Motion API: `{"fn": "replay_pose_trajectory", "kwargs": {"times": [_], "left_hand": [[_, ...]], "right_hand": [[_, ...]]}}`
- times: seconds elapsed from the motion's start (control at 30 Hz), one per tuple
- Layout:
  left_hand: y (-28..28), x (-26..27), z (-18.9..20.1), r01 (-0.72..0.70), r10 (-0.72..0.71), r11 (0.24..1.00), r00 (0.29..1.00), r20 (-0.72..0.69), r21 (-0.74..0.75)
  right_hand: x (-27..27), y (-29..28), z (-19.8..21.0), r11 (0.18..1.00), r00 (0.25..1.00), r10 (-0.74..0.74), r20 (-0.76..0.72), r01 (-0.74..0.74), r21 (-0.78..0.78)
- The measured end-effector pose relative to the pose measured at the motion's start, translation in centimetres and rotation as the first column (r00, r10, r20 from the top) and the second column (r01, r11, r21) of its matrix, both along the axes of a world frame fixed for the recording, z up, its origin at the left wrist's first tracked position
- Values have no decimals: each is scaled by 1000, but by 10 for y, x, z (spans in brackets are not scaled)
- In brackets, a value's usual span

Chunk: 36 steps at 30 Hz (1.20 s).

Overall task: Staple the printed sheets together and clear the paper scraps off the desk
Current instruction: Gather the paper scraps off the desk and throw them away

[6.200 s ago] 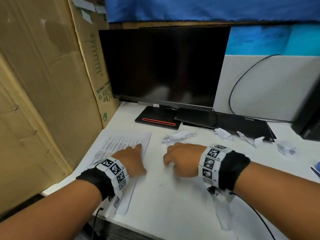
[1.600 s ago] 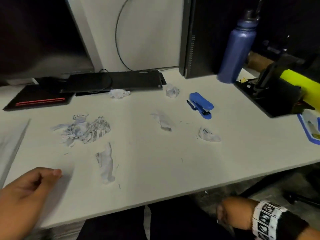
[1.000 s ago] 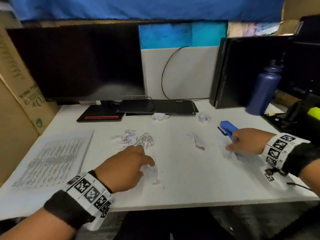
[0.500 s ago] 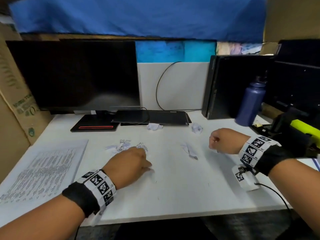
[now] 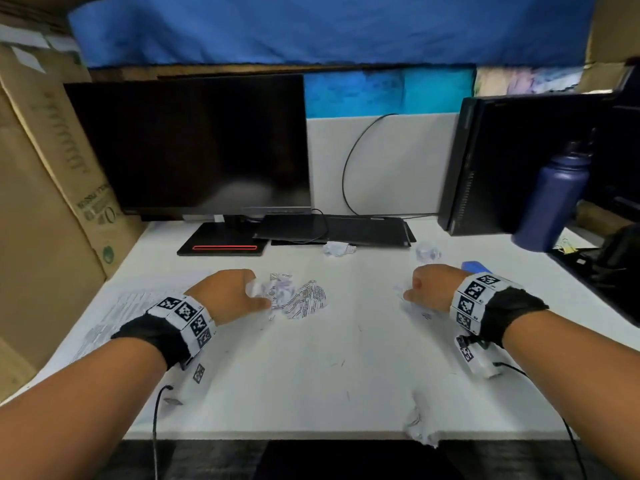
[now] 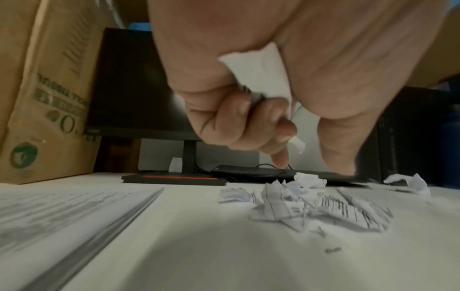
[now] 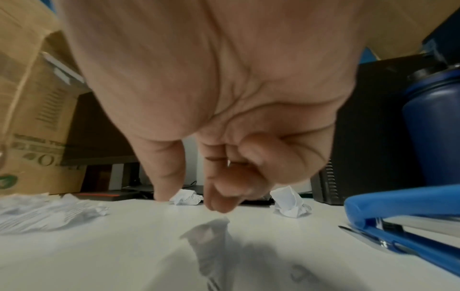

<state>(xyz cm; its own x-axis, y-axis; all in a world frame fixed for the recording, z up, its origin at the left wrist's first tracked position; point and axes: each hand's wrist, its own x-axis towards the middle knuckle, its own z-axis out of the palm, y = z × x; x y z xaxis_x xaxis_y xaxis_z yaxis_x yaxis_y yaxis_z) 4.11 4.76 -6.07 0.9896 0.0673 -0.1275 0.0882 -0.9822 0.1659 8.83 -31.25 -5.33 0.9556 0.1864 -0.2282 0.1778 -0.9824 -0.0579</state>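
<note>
On the white desk (image 5: 311,368), my left hand (image 5: 258,299) grips a crumpled paper scrap (image 6: 261,78) in its curled fingers, thumb and forefinger hanging just short of a pile of torn printed scraps (image 5: 298,296) (image 6: 311,204). The printed sheets (image 5: 117,313) (image 6: 62,212) lie flat at the left. My right hand (image 5: 410,296) (image 7: 191,202) hovers over a flat scrap (image 7: 211,242), thumb and forefinger pointing down at it. Its other fingers are curled into the palm, with no paper showing in them. The blue stapler (image 7: 398,216) (image 5: 476,266) lies just right of that hand.
Two crumpled scraps (image 5: 337,249) (image 5: 427,252) lie near the black keyboard (image 5: 332,228). Another scrap (image 5: 420,427) is at the desk's front edge. A monitor (image 5: 190,143) stands behind, a cardboard box (image 5: 52,202) at the left, a computer tower (image 5: 502,161) and a blue bottle (image 5: 554,199) at the right.
My left hand has moved forward to the scrap pile, still holding its scrap. My right hand has dropped left onto the flat scrap. A scrap now shows at the front edge.
</note>
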Motion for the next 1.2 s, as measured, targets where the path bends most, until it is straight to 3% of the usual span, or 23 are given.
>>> {"fn": "replay_pose_trajectory", "kwargs": {"times": [0.1,0.37,0.47,0.8,0.87,0.93,1.03,1.07,1.13,1.2], "left_hand": [[1,4,-16,5,-5,999,1000,-6,45],[-12,13,-25,-55,55,994,998,6,99],[-12,15,-24,-57,57,993,998,1,104],[-13,10,-11,-73,70,996,996,57,50],[-12,6,-3,-97,97,995,990,104,-3],[-8,2,4,-119,131,988,984,121,-97],[-7,-5,16,-108,148,958,979,137,-264],[-10,-9,20,-83,139,942,979,151,-325],[-23,-19,30,-15,113,898,974,198,-440],[-40,-31,38,43,116,798,968,223,-601]], "right_hand": [[3,-3,-9,1000,999,-28,28,27,16],[-14,6,-6,996,994,82,71,-79,-42],[-3,6,-10,997,995,34,91,-28,-66],[21,13,-14,987,997,-55,-45,48,-151],[22,10,-12,996,997,-73,-8,72,-43],[23,5,-9,978,988,-141,57,130,161],[18,3,2,869,968,-229,105,154,470],[12,5,8,799,967,-239,83,148,583],[-7,15,21,550,969,-241,-59,186,814],[-33,28,32,202,952,-166,-257,288,936]]}}
